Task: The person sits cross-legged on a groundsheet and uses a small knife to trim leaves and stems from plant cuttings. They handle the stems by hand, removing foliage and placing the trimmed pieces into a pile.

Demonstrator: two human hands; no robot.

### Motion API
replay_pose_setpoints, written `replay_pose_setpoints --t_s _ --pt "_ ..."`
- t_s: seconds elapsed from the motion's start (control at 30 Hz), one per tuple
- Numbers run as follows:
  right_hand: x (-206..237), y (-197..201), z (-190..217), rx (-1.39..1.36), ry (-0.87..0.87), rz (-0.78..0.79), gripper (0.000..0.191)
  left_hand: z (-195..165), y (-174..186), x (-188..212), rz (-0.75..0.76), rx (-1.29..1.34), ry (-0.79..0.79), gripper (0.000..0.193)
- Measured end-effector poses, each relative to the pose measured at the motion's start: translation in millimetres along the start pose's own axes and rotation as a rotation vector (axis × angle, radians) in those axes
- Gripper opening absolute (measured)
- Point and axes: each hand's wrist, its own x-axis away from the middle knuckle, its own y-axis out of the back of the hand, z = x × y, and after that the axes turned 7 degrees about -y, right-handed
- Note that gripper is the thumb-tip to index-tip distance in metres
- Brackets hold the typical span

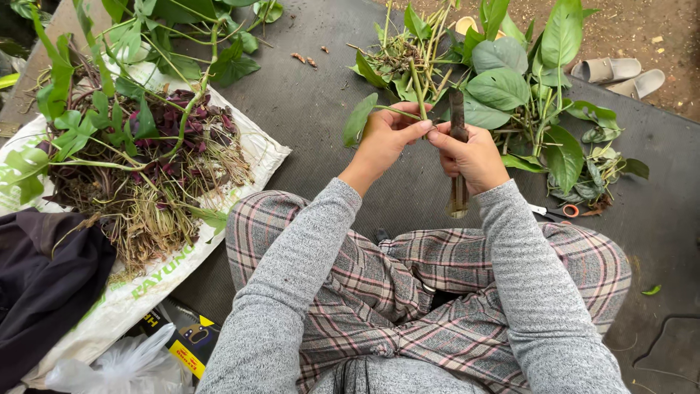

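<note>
My left hand (pixel 385 137) pinches the green stem (pixel 397 111); my right hand (pixel 472 155) grips the shears (pixel 458 157). I'd cut cleanly, fingers clear, leaf pile (pixel 510 87) at twelve o'clock.

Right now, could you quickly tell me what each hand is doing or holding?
Left hand: closed, pinching a green plant cutting by its stem.
Right hand: closed around a dark, rusty cutting tool, blade pointing up.
</note>
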Motion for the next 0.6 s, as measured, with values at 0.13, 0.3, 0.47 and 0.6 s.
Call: replay_pose_setpoints --t_s 0.13,0.3,0.47,0.6 --pt "0.1 7.9 -0.5 -0.119 -0.053 0.075 0.011 -0.9 -5.0 1.4 0.028 0.005 0.013 0.034" --pt "-3.1 10.8 -2.5 -0.146 -0.107 0.121 0.009 -5.7 -5.0 3.6 0.060 -0.021 0.022 0.037" --pt "-3.8 11.0 -3.8 -0.171 -0.086 0.134 0.009 -10.0 -5.2 5.1 0.091 -0.019 0.056 0.039" --pt "-4.5 11.1 -3.2 -0.182 -0.072 0.139 0.009 -6.7 -5.7 5.0 0.096 0.031 0.055 0.040"
